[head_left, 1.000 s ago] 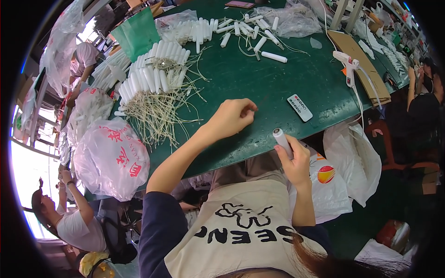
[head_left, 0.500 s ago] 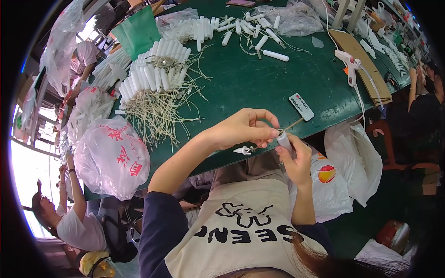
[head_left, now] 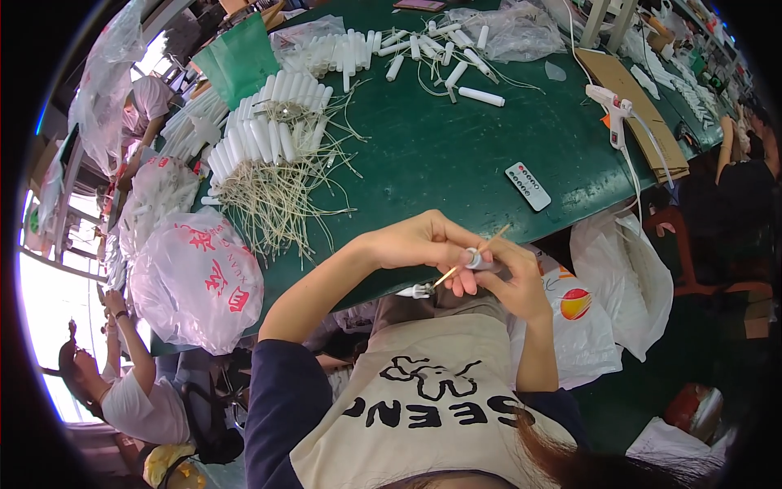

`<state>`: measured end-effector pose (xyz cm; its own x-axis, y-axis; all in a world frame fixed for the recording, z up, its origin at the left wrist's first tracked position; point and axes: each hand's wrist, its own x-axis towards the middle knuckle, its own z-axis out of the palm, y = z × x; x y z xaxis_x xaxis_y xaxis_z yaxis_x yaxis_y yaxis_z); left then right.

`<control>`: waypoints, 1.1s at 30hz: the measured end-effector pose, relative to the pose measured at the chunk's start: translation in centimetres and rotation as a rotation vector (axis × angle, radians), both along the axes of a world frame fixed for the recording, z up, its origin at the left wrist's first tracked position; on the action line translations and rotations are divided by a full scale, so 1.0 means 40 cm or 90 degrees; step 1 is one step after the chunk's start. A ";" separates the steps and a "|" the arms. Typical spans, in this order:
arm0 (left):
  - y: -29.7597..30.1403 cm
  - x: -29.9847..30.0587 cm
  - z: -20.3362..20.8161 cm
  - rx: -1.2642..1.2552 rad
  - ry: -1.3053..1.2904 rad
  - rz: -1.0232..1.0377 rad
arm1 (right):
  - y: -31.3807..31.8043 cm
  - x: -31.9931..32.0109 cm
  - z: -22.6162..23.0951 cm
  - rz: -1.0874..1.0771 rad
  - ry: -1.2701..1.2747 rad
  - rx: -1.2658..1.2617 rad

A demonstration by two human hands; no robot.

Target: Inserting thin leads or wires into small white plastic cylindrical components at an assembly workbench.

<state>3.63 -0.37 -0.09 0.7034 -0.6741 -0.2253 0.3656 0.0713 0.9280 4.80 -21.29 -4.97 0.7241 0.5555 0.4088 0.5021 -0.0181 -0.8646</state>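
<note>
The remote (head_left: 528, 187) lies on the green table (head_left: 440, 155). The tube (head_left: 481, 261) is in front of the remote and a little to its left, held up near the person. The right hand (head_left: 523, 281) is clamped around the tube, thumb along its side. The left hand (head_left: 414, 244), further left of the remote, has its fingertips drawn in at the tube's end; exactly what they pinch, I cannot tell. A thin tan stick (head_left: 498, 235) slants across that end, and near its lower tip is a pointed white cap (head_left: 415, 291), forward and left of the remote. Well left of the remote are the wired tubes (head_left: 261, 140); beyond it, loose tubes (head_left: 481, 97); beyond and to its right, the glue gun (head_left: 612, 112)
</note>
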 end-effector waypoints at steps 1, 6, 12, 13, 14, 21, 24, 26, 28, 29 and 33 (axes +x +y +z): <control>0.001 -0.008 -0.005 0.001 -0.004 -0.001 | 0.002 0.018 0.001 -0.005 -0.065 0.026; 0.019 -0.022 -0.004 0.034 -0.017 0.010 | -0.012 0.143 -0.007 -0.344 -0.020 0.004; 0.015 -0.039 -0.003 0.020 -0.036 -0.012 | -0.001 0.234 -0.062 -0.565 -0.203 -0.397; 0.018 -0.040 0.005 0.034 -0.030 -0.021 | 0.000 0.234 -0.063 -0.542 -0.198 -0.446; 0.020 -0.043 0.008 0.047 -0.023 -0.031 | 0.001 0.232 -0.065 -0.541 -0.198 -0.448; 0.021 -0.050 0.016 0.068 -0.033 -0.052 | -0.014 0.237 -0.069 -0.422 -0.117 -0.276; 0.025 -0.051 0.008 0.050 -0.036 -0.051 | -0.024 0.211 -0.059 -0.346 -0.072 -0.192; 0.029 -0.051 0.013 0.078 -0.031 -0.052 | -0.039 0.177 -0.036 -0.326 -0.087 -0.157; 0.033 -0.054 0.014 0.078 -0.027 -0.052 | -0.062 0.134 -0.009 -0.178 0.247 -0.017; 0.032 -0.054 0.017 0.081 -0.027 -0.053 | -0.074 0.119 -0.008 -0.181 0.248 -0.017; 0.028 -0.056 0.021 0.059 -0.020 -0.055 | -0.105 0.087 -0.024 -0.100 0.354 -0.045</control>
